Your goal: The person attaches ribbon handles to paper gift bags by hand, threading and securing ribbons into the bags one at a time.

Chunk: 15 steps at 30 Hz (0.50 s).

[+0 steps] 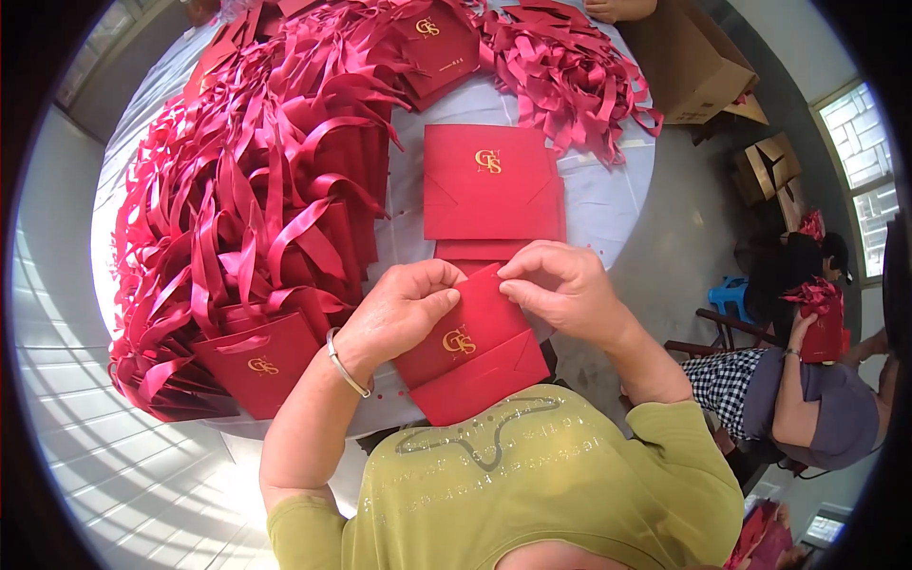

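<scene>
Red paper bag (480, 375) sits in front of you at the table's near edge, close to your shirt (541, 465), a gold monogram and fine gold lettering on its face. Your left hand (418, 299) pinches its top edge between thumb and curled fingers; your right hand (560, 285) has thumb and forefinger nearly meeting at the upper right corner, the other fingers loosely bent. You can count four clear gold monograms: on this bag, on the flat stack (489, 204) just beyond your hands, on a bag (261, 366) at the lower left, and on another (442, 52) at the far side. Your shirt carries glittery lettering, too faint to read. To your left, a heap of ribbon-handled bags (256, 218) crowds the table (608, 204), too tangled to count; a smaller ribbon pile (579, 85) takes the far right. Beyond are one large cardboard box (693, 66), a smaller open one (768, 166), one blue stool (730, 296), and a seated person (822, 408) holding red bags (823, 332)
</scene>
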Each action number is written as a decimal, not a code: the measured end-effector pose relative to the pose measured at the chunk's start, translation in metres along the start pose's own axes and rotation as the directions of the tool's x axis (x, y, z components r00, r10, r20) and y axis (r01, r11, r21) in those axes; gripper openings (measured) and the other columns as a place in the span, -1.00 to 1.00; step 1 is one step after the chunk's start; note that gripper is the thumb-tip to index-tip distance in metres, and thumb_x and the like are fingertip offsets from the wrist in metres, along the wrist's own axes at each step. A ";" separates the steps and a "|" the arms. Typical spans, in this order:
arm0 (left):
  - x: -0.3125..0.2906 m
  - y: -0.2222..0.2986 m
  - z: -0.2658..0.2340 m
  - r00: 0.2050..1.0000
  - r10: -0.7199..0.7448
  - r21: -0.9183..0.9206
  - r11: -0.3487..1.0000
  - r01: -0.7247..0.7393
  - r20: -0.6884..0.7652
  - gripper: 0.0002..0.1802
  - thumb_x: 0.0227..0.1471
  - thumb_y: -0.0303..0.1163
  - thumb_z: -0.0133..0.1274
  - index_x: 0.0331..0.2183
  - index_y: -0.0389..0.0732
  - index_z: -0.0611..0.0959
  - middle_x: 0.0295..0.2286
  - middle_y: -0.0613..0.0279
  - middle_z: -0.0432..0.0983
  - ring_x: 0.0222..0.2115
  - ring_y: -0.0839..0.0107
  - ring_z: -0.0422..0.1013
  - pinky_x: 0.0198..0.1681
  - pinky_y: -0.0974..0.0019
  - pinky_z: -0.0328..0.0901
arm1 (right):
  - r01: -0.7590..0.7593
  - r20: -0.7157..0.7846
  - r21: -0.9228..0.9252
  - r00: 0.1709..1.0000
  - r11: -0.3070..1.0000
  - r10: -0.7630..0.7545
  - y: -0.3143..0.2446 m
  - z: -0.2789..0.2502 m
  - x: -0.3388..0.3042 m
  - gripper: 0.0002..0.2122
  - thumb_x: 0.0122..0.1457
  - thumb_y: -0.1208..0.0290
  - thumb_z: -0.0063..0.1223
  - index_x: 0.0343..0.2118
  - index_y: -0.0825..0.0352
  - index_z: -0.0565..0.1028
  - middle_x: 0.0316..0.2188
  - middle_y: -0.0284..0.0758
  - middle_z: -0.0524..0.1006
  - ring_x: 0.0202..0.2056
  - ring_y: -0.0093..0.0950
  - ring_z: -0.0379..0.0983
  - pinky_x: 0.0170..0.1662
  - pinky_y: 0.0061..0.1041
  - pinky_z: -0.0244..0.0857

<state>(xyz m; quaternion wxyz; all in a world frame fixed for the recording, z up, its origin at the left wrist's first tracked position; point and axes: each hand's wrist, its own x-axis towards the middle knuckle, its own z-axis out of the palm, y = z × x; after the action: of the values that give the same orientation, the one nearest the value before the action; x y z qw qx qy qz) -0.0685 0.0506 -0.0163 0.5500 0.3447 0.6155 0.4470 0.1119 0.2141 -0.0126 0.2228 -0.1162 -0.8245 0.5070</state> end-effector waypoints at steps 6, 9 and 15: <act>0.001 0.002 -0.001 1.000 -0.008 -0.053 0.999 0.008 0.003 -0.81 0.23 -0.53 -0.05 -0.17 -0.35 0.61 -0.36 0.38 0.56 -0.30 0.63 0.38 -0.15 0.44 0.34 | 0.173 0.020 -0.076 0.985 0.982 -0.172 -0.003 0.008 0.003 -0.89 0.01 0.66 0.25 -0.36 0.39 0.59 -0.43 -0.26 0.60 -0.41 -0.39 0.57 -0.34 -0.49 0.44; 0.002 0.004 -0.001 1.000 -0.004 -0.063 0.998 0.004 -0.003 -0.80 0.23 -0.55 -0.07 -0.16 -0.35 0.61 -0.35 0.36 0.56 -0.29 0.63 0.39 -0.13 0.44 0.34 | 0.222 0.071 -0.123 0.974 0.967 -0.215 -0.005 0.008 0.005 -0.84 0.00 0.71 0.23 -0.32 0.42 0.58 -0.41 -0.21 0.60 -0.39 -0.38 0.56 -0.32 -0.47 0.43; 0.001 0.002 -0.001 1.000 0.016 -0.053 0.998 -0.017 -0.012 -0.79 0.23 -0.56 -0.08 -0.15 -0.35 0.62 -0.34 0.35 0.58 -0.28 0.62 0.40 -0.12 0.44 0.35 | 0.330 0.118 -0.184 0.942 0.926 -0.313 -0.004 0.013 0.007 -0.82 -0.05 0.74 0.22 -0.34 0.41 0.56 -0.43 -0.21 0.58 -0.40 -0.31 0.56 -0.35 -0.41 0.44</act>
<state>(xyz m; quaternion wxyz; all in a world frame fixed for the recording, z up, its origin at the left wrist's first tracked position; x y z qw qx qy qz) -0.0697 0.0525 -0.0148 0.5516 0.3324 0.6039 0.4696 0.0991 0.2047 -0.0121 0.2542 0.0207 -0.8883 0.3820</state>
